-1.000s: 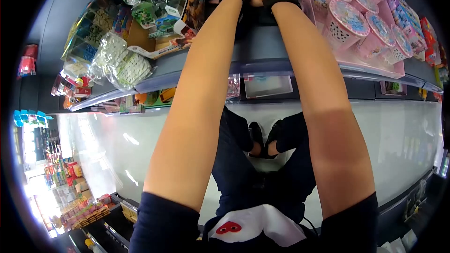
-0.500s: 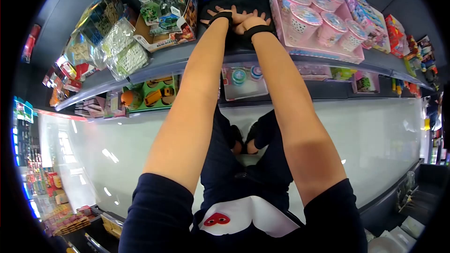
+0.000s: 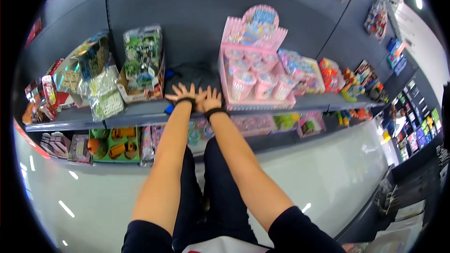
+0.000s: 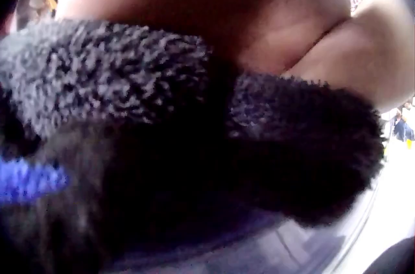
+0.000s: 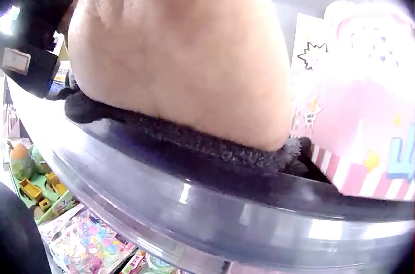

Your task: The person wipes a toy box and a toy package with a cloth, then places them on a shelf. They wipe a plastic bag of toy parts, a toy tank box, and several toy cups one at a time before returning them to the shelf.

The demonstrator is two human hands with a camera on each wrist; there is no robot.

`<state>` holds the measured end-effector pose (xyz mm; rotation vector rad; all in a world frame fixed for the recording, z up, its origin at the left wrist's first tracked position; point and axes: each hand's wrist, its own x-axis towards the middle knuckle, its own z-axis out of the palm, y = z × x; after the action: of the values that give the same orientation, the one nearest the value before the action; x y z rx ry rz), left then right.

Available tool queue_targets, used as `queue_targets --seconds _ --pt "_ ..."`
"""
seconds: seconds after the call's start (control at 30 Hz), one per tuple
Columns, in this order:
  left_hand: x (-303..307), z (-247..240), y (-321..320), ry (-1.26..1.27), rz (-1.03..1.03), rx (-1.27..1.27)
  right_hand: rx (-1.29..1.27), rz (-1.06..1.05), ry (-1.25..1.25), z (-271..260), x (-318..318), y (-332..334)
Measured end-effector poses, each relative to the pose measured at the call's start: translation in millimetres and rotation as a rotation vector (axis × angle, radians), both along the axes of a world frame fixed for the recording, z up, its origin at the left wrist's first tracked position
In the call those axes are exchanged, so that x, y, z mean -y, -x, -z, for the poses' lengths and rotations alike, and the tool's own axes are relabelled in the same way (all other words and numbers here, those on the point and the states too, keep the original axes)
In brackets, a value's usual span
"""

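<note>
A dark grey fuzzy cloth [image 3: 194, 72] with blue patches lies on the shelf between a toy box and a pink display box. My left hand [image 3: 183, 94] rests on it, its fingers spread and straight. Right beside it, my right hand [image 3: 209, 100] presses on the cloth, also with extended fingers; the two hands overlap at the thumbs in the head view. Up close in the left wrist view, the thick pile of the cloth [image 4: 104, 70] bunches under the palm. In the right wrist view, the heel of the right hand [image 5: 175, 60] sits on the cloth near the shelf's front edge.
Left of the hands stands an open carton of packaged toys [image 3: 143, 63], beside plastic-bagged pieces [image 3: 107, 94]. To the right, the pink display box [image 3: 258, 105] holds several lidded cups. A clear strip [image 5: 259, 232] edges the shelf; more toys fill the lower shelf.
The head view has swung up and back, showing more of the shelf's back wall. Both hands stay on the cloth, now with fingers more plainly spread and closer to the shelf's front edge.
</note>
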<state>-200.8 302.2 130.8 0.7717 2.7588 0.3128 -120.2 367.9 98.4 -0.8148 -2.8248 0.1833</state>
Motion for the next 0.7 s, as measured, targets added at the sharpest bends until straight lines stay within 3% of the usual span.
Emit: queue_targets --seconds 0.07,0.13,0.33,0.47,0.5,0.57,0.67,0.7 --pt "6.5 6.3 1.0 -0.007 0.036 -0.032 0.007 0.012 -0.017 13.8 -4.3 5.8" --pt "16.9 -14.6 -13.0 -0.070 0.016 0.005 0.242 0.012 -0.051 -24.5 13.0 -9.6" --pt "25.1 -9.7 -24.7 -0.255 -0.057 -0.181 0.259 -0.020 -0.039 -28.1 15.0 -13.7" --pt "27.8 -12.9 -25.0 -0.294 -0.069 -0.172 0.396 -0.017 0.119 -42.1 11.8 -5.0" --pt "27.1 -0.8 -26.0 -0.367 -0.079 -0.279 0.411 -0.025 0.091 -40.1 11.3 -8.8" --pt "32.7 7.4 -37.0 -0.484 -0.054 -0.262 0.411 -0.051 0.041 -31.4 4.9 -6.8" --pt "53.0 -0.6 -39.8 -0.635 0.113 -0.229 0.373 -0.040 0.065 -25.6 -0.9 0.2" --pt "65.6 -11.0 -57.6 -0.785 0.106 -0.252 0.255 -0.061 0.051 -9.0 -8.5 2.2"
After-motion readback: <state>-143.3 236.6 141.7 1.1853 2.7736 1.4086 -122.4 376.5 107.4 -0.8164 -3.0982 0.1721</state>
